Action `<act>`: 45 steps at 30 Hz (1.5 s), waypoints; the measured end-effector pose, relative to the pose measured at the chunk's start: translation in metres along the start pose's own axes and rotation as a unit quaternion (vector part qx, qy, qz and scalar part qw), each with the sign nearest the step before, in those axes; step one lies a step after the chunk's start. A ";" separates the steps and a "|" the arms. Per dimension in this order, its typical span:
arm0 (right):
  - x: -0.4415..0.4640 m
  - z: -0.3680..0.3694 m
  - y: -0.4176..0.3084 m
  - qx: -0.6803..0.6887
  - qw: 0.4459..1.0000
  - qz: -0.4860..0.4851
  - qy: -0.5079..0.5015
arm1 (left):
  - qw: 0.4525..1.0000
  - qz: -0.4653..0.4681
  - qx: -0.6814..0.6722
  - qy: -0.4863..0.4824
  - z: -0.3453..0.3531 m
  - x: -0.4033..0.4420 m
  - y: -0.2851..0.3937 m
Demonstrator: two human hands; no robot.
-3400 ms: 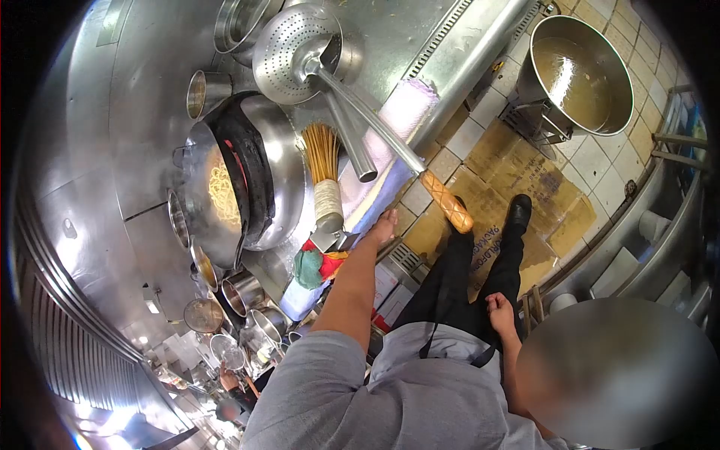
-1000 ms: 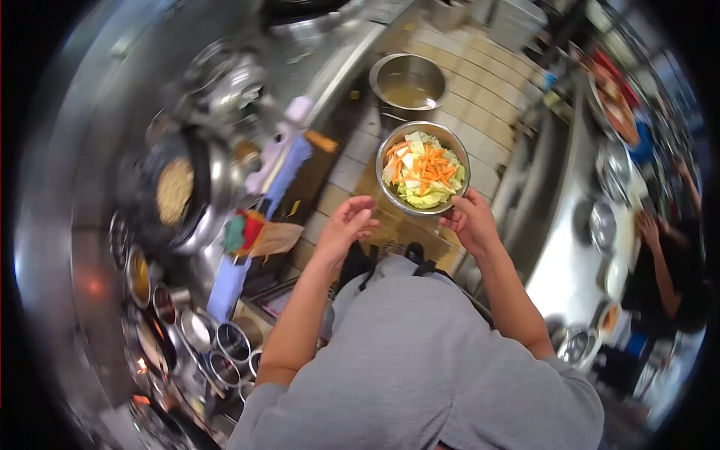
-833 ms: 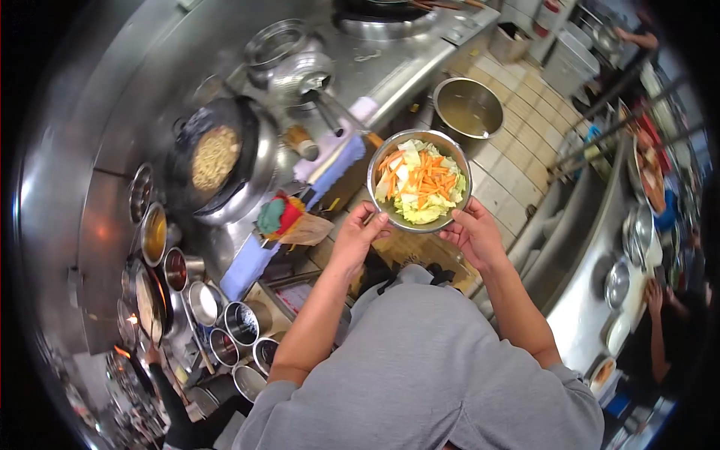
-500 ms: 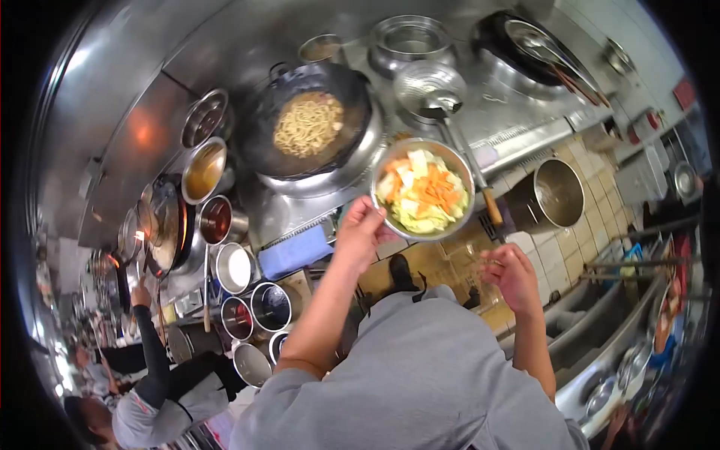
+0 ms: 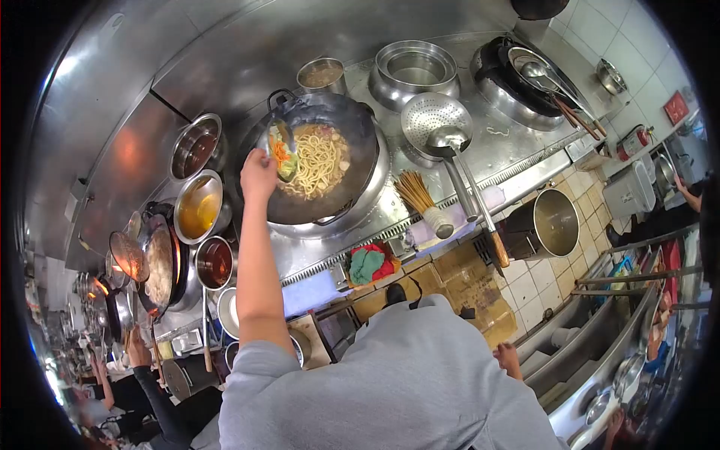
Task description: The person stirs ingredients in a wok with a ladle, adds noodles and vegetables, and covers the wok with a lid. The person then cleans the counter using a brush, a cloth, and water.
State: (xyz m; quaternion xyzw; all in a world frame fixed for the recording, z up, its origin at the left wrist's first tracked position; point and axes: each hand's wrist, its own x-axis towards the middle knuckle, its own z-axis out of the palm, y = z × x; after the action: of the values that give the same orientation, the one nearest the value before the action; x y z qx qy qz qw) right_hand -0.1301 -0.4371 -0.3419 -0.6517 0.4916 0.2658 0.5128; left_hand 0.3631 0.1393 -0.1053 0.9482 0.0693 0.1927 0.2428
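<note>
My left hand [image 5: 259, 177] grips the rim of a metal bowl [image 5: 278, 130], tilted steeply over the left side of a black wok [image 5: 274, 204]. Shredded carrot and cabbage [image 5: 284, 159] are in the bowl's mouth, right beside the noodles. Thick pale noodles [image 5: 319, 161] lie in the wok with some broth and small pieces. Low at my right side, partly behind my body, is my right hand [image 5: 507, 357]; its fingers look curled and I see nothing in them.
A perforated strainer [image 5: 427, 116] and a ladle [image 5: 448, 139] rest right of the wok, near a bamboo brush [image 5: 417, 196]. Pots of sauce [image 5: 214, 262] and oil [image 5: 199, 207] stand left. A co-worker's hand [image 5: 137, 351] is by another wok with flames. A tall pot [image 5: 556, 223] stands right.
My left hand has carried the bowl of vegetables forward and left to the wok and tipped it. My right hand has dropped back toward my side.
</note>
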 end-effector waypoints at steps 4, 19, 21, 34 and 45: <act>0.003 -0.012 0.055 -0.020 0.998 0.064 0.009 | 0.985 0.055 0.163 -0.030 0.050 -0.008 0.014; 0.023 -0.028 -0.043 0.120 0.992 -0.027 0.030 | 0.983 0.071 0.132 0.103 -0.010 -0.005 0.051; 0.032 -0.039 -0.035 0.121 0.992 -0.032 0.028 | 0.973 0.104 0.097 0.180 -0.021 -0.009 0.067; 0.070 -0.070 0.153 -0.076 0.972 -0.138 0.176 | 0.729 -0.023 -0.537 -0.423 0.108 -0.203 0.372; -0.004 -0.009 0.163 0.240 0.939 0.047 0.242 | 0.438 0.045 -0.119 -0.890 0.228 -0.507 0.471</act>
State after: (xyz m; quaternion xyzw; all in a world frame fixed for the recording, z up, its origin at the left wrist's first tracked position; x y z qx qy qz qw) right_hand -0.2818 -0.4425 -0.4022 -0.5296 0.6802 -0.0016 0.5068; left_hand 0.0077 -0.4842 -0.2280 0.5607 -0.2516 -0.7403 0.2725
